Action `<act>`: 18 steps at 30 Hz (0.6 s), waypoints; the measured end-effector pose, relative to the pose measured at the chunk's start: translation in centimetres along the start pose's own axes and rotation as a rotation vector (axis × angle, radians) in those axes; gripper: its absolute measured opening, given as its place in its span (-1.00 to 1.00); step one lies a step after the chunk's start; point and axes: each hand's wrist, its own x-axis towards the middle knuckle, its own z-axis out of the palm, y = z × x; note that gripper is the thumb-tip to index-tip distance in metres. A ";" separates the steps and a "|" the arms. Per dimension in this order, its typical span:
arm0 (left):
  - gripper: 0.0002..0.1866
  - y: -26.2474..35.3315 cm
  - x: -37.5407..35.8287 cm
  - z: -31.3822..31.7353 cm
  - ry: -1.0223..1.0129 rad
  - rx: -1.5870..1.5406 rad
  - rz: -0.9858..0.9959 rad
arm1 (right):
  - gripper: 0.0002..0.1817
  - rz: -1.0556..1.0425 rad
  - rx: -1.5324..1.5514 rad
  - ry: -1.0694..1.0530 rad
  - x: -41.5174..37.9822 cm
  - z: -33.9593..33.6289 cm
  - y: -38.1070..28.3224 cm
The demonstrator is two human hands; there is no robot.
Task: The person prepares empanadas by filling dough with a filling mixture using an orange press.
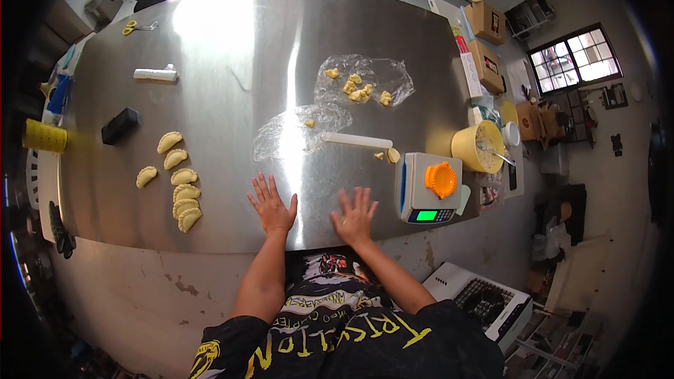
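Observation:
Both palms are over the near edge of the steel table [225,196], fingers spread. My left hand [272,207] appears to rest flat on the metal and holds nothing. My right hand [355,217] is also empty, slightly blurred. Beyond them lie a white rolling pin [357,140], a small dough piece [393,155] and crumpled clear plastic [277,137]. A second plastic sheet [393,74] carries several dough lumps [359,92]. Left of my left hand, crimped half-moon dumplings [184,192] sit in a column, one dumpling [146,177] apart.
A digital scale [421,200] on the right bears an orange dumpling mould [441,180]. Behind it stands a yellow tub [469,149] with a spoon. To the left are a black box [121,126], a plastic roll [156,74], scissors [139,27] and yellow tape [45,136].

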 end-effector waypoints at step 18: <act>-0.03 -0.3 -0.2 0.3 0.014 -0.028 -0.010 | -0.31 -0.079 0.031 -0.036 0.2 -1.1 0.3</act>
